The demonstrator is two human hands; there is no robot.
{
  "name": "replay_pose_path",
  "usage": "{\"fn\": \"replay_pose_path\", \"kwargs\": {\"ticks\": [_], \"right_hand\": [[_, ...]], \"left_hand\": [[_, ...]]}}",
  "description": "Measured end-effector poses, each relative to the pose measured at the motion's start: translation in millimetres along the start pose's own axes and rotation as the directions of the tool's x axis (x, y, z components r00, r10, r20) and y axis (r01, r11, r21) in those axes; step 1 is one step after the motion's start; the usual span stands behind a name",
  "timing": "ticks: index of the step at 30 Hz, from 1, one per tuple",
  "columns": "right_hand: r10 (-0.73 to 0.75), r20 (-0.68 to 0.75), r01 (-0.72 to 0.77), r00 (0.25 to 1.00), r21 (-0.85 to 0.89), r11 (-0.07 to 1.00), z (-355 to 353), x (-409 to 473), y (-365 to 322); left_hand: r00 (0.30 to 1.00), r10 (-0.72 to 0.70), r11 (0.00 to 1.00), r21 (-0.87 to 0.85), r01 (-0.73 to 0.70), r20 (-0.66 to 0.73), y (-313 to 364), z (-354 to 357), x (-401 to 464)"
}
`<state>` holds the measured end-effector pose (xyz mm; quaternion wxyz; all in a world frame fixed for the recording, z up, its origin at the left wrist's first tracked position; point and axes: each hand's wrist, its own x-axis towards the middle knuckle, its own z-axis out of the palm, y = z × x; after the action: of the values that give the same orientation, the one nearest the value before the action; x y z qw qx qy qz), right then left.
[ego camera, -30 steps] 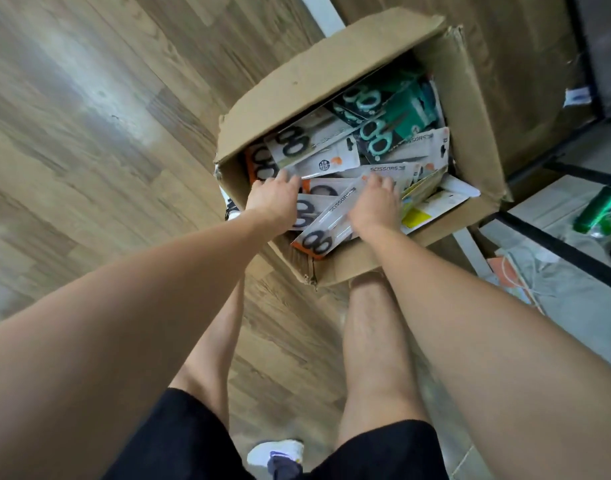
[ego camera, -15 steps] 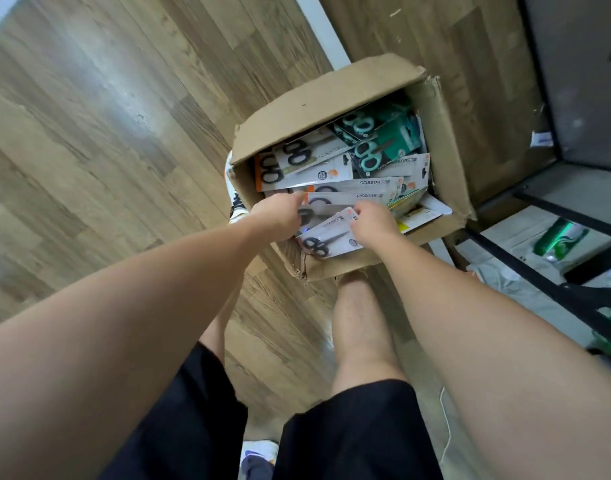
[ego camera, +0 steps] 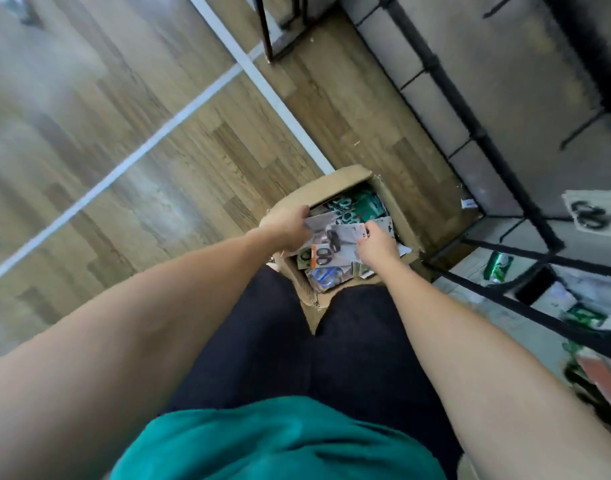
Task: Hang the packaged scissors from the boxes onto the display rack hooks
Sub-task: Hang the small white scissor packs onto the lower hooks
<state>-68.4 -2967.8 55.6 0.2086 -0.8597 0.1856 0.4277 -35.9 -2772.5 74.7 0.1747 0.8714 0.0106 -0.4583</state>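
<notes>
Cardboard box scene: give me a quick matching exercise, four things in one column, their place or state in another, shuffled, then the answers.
Things:
1. left hand
2. right hand
3. green scissor packs
4. blue-handled scissor pack

Places or states:
A. at the far end of the cardboard box
B. at the near end of the box
C. holds the left edge of the raised packs
D. fingertips on the raised packs' right end

Pairs: 1-C, 2-D, 3-A, 4-B
</notes>
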Motion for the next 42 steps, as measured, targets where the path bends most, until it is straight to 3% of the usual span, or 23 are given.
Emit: {"fn": "replay_pose_path", "kwargs": {"ticks": [6,12,18,23,30,33,42], "right_hand": [[0.010,-0.139,0.032,0.990,0.296,0.955,-54.9,-85.8,-20.6],[0.027,-0.310,0.094,0.950,0.367,0.925,-112.6,-156.7,-18.4],[0.138,-0.437,0.103,0.889,0.484,0.869,-140.4,-195.6,13.4],[0.182,-0.487,0.133,0.854,0.543,0.829,-158.4,-207.9,44.1],[0.100,-0.455,0.205,0.885,0.573,0.793,-177.7,-204.8,86.6],[0.150,-0.415,0.142,0.897,0.594,0.792,-183.9,-199.0,101.9],[0.192,-0.271,0.122,0.943,0.821,0.558,-198.8,-173.9,120.0]], "left_hand": [[0.993,0.093,0.985,0.149,-0.081,-0.077,41.5,-84.7,-77.7],[0.953,0.282,0.912,0.338,-0.232,-0.106,104.2,-141.1,-129.9],[0.890,0.428,0.824,0.472,-0.314,-0.154,163.1,-156.9,-161.4],[0.867,0.470,0.787,0.524,-0.326,-0.166,208.0,-148.0,-174.4],[0.866,0.468,0.781,0.541,-0.311,-0.178,250.3,-130.4,-180.6],[0.869,0.453,0.794,0.533,-0.291,-0.199,262.5,-125.1,-181.2],[0.890,0.389,0.831,0.507,-0.227,-0.238,281.7,-114.0,-173.6]]}}
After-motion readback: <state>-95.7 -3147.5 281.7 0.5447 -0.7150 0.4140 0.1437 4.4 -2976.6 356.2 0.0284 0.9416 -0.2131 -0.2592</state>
